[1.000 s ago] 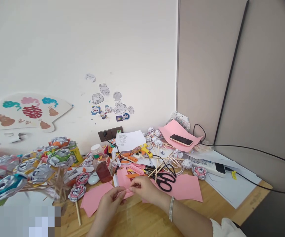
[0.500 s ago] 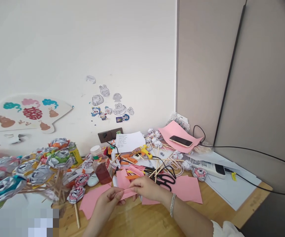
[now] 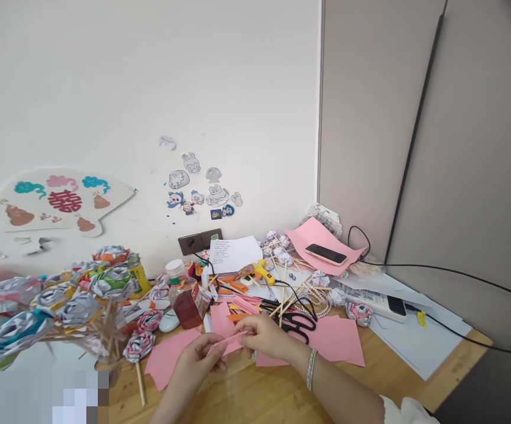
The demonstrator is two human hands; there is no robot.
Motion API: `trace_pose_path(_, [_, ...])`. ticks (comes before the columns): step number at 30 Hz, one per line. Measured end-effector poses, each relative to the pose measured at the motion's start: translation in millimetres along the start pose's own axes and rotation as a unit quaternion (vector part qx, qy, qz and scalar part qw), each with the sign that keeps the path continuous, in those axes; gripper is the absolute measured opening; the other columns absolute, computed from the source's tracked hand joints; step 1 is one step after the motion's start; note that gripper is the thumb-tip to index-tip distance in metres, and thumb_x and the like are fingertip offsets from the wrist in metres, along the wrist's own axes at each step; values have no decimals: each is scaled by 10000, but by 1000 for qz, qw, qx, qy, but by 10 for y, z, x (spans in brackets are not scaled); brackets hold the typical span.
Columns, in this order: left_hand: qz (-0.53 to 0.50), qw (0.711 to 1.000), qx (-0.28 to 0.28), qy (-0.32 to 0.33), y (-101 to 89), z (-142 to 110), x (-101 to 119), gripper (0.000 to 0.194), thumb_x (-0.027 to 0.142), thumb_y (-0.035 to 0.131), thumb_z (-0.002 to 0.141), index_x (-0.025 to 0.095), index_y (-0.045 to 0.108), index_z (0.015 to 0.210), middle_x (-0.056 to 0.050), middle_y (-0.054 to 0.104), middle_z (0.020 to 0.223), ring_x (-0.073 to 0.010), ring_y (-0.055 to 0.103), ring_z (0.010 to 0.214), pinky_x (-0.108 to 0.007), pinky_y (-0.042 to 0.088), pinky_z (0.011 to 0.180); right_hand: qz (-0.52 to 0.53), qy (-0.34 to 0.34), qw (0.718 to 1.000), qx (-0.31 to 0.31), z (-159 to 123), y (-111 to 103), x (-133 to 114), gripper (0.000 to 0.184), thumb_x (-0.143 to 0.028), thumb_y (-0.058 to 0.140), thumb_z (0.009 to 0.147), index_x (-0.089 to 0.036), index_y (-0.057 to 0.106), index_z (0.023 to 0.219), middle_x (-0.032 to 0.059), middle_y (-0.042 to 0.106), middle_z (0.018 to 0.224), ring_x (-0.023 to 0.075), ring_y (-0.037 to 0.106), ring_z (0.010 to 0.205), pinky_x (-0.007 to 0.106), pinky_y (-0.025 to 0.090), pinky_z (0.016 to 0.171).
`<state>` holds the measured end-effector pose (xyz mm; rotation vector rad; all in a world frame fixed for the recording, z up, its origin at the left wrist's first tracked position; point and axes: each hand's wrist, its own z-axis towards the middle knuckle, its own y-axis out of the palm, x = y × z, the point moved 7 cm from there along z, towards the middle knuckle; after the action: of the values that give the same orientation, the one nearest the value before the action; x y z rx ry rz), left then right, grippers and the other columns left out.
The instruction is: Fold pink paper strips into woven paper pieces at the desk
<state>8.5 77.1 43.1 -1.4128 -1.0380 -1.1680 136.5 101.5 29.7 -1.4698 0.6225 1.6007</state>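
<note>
Over the wooden desk (image 3: pixel 264 400), my left hand (image 3: pixel 200 359) and my right hand (image 3: pixel 266 337) pinch the two ends of a narrow pink paper strip (image 3: pixel 228 340). The fingers of both hands are closed on it. A silver bracelet (image 3: pixel 311 368) sits on my right wrist. Pink paper sheets (image 3: pixel 335 338) lie flat under and beside the hands. Black scissors (image 3: pixel 297 323) rest just behind my right hand.
A bunch of paper roses on sticks (image 3: pixel 56 300) fills the left. A brown bottle (image 3: pixel 184 297), a yellow glue gun (image 3: pixel 261 271), wooden sticks, pearl beads and paper scraps crowd the back. A phone (image 3: pixel 325 254) lies on pink paper; cables run right.
The hands have stayed in place with the strip between them, shifting only slightly. The camera has tipped a little, so everything sits a bit to the right.
</note>
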Motion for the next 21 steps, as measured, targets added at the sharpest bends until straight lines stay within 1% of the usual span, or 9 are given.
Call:
trace_pose_path(3, [-60,998,-8,-19,8,-17,4,219,351,660,598,178,615,725,4,661,516,-144,597,492,-230,464,509,50,-18,999,5,7,2,-49,160,-199,504,727,-164,610,841,-15,541,594,87,506,482,201,399,495])
trace_pose_path(6, [-106,994,-5,-34,-6,-30,1,214,335,676,585,182,622,726,9,665,514,-141,601,520,-230,472,538,80,-37,996,-5,2,7,-129,168,-262,534,727,-153,612,827,-4,561,634,89,516,525,215,413,543])
trace_pose_path(9, [-118,992,9,-36,-21,-37,4,193,315,693,561,180,636,685,12,665,512,-137,600,532,-225,474,544,100,-21,995,-10,0,9,-126,231,-338,557,716,-141,610,825,8,577,634,101,532,557,236,422,580])
trace_pose_path(13, [-119,991,23,-48,-17,-33,-14,206,314,724,503,168,642,624,5,670,506,-139,599,518,-239,482,552,107,1,994,-7,-8,6,-81,305,-404,599,670,-127,615,797,35,599,667,128,561,614,265,435,617])
trace_pose_path(17, [-63,997,17,-29,-7,-14,3,247,391,680,549,154,608,548,-1,650,467,-130,576,458,-236,469,506,89,4,996,2,-22,1,-103,315,-429,603,659,-125,621,740,40,599,664,140,567,630,276,438,638])
trace_pose_path(18, [-48,999,16,-17,-6,-8,13,246,390,678,553,155,606,573,2,648,470,-130,574,455,-233,464,494,80,4,997,9,-23,-4,-118,317,-429,614,646,-129,623,748,39,599,672,144,568,640,273,438,636])
trace_pose_path(21, [-27,999,19,24,-7,8,42,286,350,690,548,174,593,751,29,639,495,-137,576,470,-227,450,474,55,5,998,37,-20,-24,-167,361,-414,661,591,-149,622,834,44,606,777,160,572,706,262,436,630])
